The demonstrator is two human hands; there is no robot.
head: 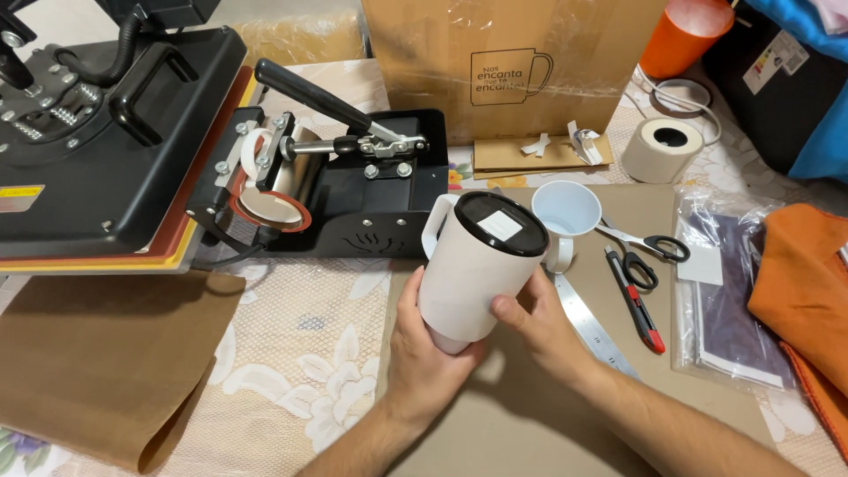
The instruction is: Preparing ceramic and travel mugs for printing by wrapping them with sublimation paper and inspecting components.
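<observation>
Both my hands hold a white mug (473, 269) wrapped in a white sheet, tilted with its dark inside toward me. My left hand (424, 349) cups the mug's lower end from the left. My right hand (543, 322) grips its right side, thumb on the sheet. A second white mug (565, 212) stands upright just behind. To the left sits a black mug heat press (344, 181) with a white mug (274, 199) clamped in it and its lever raised.
A large flat heat press (97, 132) fills the left. Scissors (640, 247), a red utility knife (634, 300) and a metal ruler (592, 327) lie right of my hands. A tape roll (662, 148), cardboard box (512, 62), orange cloth (808, 283) and brown sheet (97, 362) surround them.
</observation>
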